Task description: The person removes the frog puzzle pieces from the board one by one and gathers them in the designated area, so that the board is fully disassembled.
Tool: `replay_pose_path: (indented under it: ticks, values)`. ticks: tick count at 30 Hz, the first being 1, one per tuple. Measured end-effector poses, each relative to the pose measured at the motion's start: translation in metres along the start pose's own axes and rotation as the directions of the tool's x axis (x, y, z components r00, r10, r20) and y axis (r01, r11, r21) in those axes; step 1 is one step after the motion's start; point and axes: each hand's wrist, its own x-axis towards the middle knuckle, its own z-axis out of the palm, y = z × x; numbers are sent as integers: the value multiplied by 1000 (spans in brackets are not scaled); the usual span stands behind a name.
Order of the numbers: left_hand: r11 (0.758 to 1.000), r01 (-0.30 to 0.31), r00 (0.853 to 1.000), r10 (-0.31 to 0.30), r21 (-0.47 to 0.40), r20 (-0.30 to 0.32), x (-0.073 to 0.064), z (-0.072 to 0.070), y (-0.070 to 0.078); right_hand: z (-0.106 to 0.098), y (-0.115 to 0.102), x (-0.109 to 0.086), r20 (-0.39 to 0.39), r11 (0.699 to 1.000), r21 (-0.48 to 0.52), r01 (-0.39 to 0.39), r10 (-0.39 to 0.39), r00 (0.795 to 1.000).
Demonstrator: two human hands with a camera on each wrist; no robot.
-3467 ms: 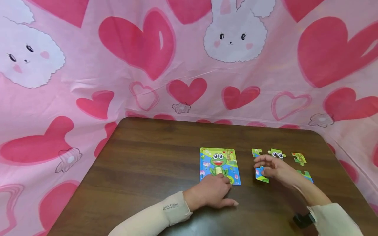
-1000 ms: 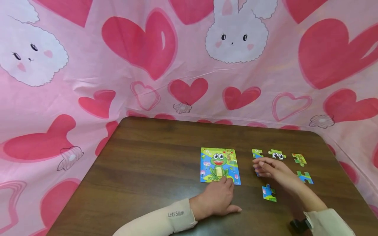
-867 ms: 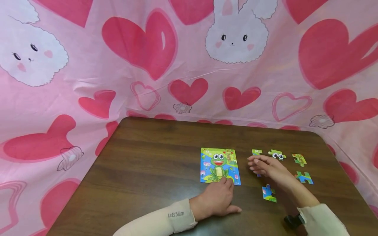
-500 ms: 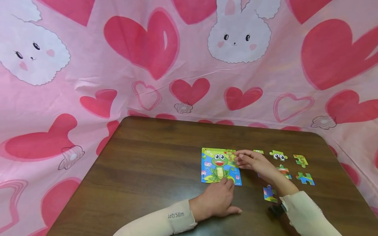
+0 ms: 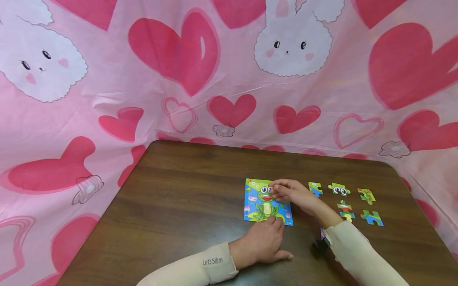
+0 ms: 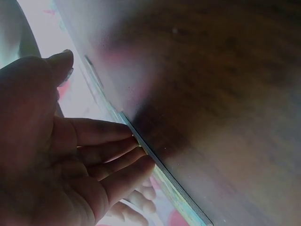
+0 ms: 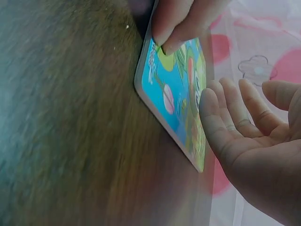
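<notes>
A square frog-picture puzzle board (image 5: 251, 208) lies flat on the table. At its near edge rest the fingertips of my left hand (image 5: 260, 242), thumb spread to the right; the left wrist view shows its straight fingers (image 6: 124, 176) against that edge. My right hand (image 5: 297, 195) is over the upper right of the frog picture with loosely bent fingers. The right wrist view shows nothing in the right hand (image 7: 249, 129), palm facing the board (image 7: 157, 96). Right of the board lie loose jigsaw pieces, among them a frog-eyes piece (image 5: 339, 189) and a red-mouth piece (image 5: 345, 206).
Other pieces include a flower corner (image 5: 315, 188), a green-and-red corner (image 5: 366, 196) and a blue-green corner (image 5: 373, 218). My right sleeve (image 5: 354, 246) mostly covers one more piece (image 5: 323, 233). A pink heart-printed cloth (image 5: 236, 55) hangs behind the brown table (image 5: 179, 190).
The lower-left loose piece has shifted toward me from where my right hand was on it. That hand has since moved left, over the board. My left hand has stayed at the board's near edge.
</notes>
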Motion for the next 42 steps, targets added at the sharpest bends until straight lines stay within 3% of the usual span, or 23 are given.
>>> replay_pose_path:
  ticks: [7,16,21,32,42]
  values:
    - [1000,4,1000,-4,18,-16,-1,3,0,10,-7,12,30,999,-38,-28,29,999]
    - [1000,6,1000,-6,26,-18,-1,2,2,18,-9,22,89,1000,6,0,-1,996]
    - [999,10,1000,-10,36,-21,-1,1,2,25,-13,27,86,999,-42,-19,23,996]
    - [997,11,999,-8,73,-50,-2,2,2,35,-21,26,149,988,-142,-54,75,986]
    - [998,14,999,-11,61,-45,-2,1,2,36,-23,25,189,985,-170,-16,48,981]
